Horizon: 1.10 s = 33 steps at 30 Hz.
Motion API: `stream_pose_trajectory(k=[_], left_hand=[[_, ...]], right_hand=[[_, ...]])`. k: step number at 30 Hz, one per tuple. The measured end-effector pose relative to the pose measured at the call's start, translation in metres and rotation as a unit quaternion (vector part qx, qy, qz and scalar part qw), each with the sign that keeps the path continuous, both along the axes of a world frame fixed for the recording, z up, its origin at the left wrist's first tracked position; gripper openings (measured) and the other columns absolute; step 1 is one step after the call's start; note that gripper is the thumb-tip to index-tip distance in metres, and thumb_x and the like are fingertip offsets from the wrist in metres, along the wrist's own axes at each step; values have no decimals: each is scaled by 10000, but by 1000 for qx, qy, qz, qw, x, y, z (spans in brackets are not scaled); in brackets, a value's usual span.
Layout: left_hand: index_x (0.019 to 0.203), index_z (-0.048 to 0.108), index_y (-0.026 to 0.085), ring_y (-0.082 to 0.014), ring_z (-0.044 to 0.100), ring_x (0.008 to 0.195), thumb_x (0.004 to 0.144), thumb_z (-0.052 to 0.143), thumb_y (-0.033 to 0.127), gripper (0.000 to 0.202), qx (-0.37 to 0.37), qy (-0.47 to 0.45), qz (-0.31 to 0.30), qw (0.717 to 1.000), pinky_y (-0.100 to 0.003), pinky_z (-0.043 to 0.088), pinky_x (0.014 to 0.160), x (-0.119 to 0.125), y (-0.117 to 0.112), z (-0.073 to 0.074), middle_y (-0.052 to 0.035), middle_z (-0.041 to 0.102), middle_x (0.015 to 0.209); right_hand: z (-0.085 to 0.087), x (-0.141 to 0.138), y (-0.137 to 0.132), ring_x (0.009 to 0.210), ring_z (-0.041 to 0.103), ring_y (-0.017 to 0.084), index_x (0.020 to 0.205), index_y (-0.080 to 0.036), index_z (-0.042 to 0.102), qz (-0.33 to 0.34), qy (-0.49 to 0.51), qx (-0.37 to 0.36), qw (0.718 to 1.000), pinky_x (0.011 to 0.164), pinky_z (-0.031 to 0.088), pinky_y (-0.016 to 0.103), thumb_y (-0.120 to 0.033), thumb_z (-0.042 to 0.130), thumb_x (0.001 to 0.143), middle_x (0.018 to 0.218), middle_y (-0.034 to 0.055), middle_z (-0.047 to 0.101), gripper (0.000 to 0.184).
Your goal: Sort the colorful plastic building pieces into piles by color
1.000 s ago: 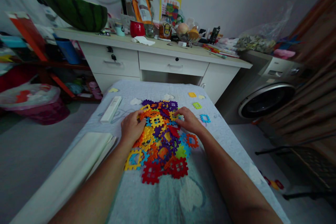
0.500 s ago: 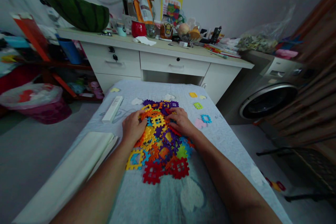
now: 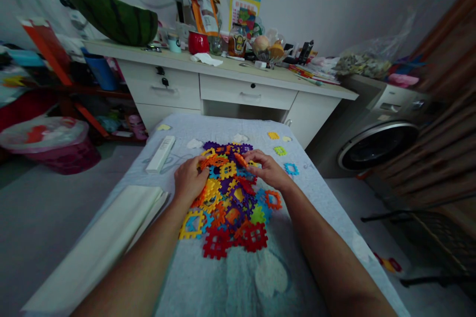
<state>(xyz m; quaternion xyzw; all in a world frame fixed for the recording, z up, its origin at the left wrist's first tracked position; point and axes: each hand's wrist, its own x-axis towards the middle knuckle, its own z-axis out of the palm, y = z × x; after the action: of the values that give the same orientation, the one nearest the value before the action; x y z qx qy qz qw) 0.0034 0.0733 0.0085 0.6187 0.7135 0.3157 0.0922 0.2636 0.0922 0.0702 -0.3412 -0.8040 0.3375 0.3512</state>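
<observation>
A heap of colourful plastic interlocking tiles [image 3: 227, 171] with notched edges lies on the cloth-covered table between my hands. My right hand [image 3: 268, 169] pinches an orange interlocking tile [image 3: 241, 160] between thumb and fingers, tilted just above the heap's right side. Against the heap's left side rests my left hand [image 3: 189, 178], thumb and fingers apart, touching yellow and orange tiles; its fingertips are partly hidden. Red tiles [image 3: 255, 236] lie at the near edge of the heap, and an orange frame tile [image 3: 273, 199] at its right edge.
Single yellow [image 3: 273, 135], green [image 3: 279, 150] and blue tiles [image 3: 291, 169] form a row on the table's right. A narrow white box [image 3: 160, 154] and a folded white sheet [image 3: 100, 242] lie left. Beyond are a cluttered desk [image 3: 223, 69] and a washing machine [image 3: 375, 129].
My right hand has lifted slightly rightward from the heap, with an orange tile now in its fingers. The orange frame tile at the right edge is now uncovered. My left hand stays put.
</observation>
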Motion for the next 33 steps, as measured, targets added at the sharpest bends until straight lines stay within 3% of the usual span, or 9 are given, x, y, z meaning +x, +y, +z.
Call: stream_pose_trajectory(k=[3, 8, 12, 16, 22, 26, 33], left_hand=[[1172, 632, 249, -268, 594, 1165, 851, 531, 315, 342, 0, -2, -3, 1000, -415, 404, 1030, 0, 1, -1, -61, 684, 1223], [1171, 633, 239, -276, 600, 1153, 845, 541, 306, 345, 4, -2, -4, 1000, -427, 408, 1029, -1, 2, -3, -64, 686, 1219], [1178, 634, 239, -279, 599, 1162, 848, 543, 308, 349, 4, 2, -1, 1000, -427, 410, 1032, 0, 2, -2, -66, 686, 1215], [1175, 642, 238, -281, 602, 1167, 848, 548, 310, 348, -5, 4, 1, 1000, -423, 419, 1026, 0, 1, 1, -70, 685, 1215], [1181, 642, 237, -278, 607, 1156, 850, 547, 312, 352, -6, 6, 0, 1000, -421, 427, 1015, -1, 3, -1, -69, 686, 1214], [1175, 645, 244, -278, 615, 1130, 851, 549, 324, 347, -4, 8, 5, 1000, -423, 434, 1003, -1, 4, -4, -68, 689, 1200], [1165, 649, 240, -278, 613, 1132, 854, 549, 322, 337, -4, 7, 7, 1000, -423, 435, 1005, -1, 3, -3, -69, 690, 1200]], right_hand=[[10, 19, -2, 1064, 584, 199, 955, -213, 630, -39, -39, 3, 998, 965, 436, 365, -319, 654, 855, 1088, 56, 634, 148], [13, 71, -19, 989, 588, 221, 888, -213, 631, -138, -153, 87, 975, 932, 430, 388, -257, 630, 816, 999, 58, 652, 85], [0, 118, -48, 955, 596, 239, 864, -202, 634, -223, -240, 114, 938, 920, 430, 396, -200, 617, 775, 973, 76, 658, 92], [-23, 147, -79, 947, 600, 247, 862, -189, 652, -264, -312, 85, 909, 909, 430, 395, -195, 614, 769, 980, 97, 664, 101], [-42, 152, -96, 1018, 590, 249, 916, -182, 671, -300, -340, 51, 890, 943, 422, 383, -229, 638, 764, 1077, 111, 653, 163], [-41, 145, -93, 981, 599, 239, 897, -173, 650, -297, -336, 36, 893, 912, 437, 358, -282, 634, 803, 1021, 102, 666, 145], [-38, 143, -86, 966, 598, 236, 857, -165, 641, -309, -360, 45, 879, 897, 428, 345, -188, 623, 804, 984, 106, 668, 60]])
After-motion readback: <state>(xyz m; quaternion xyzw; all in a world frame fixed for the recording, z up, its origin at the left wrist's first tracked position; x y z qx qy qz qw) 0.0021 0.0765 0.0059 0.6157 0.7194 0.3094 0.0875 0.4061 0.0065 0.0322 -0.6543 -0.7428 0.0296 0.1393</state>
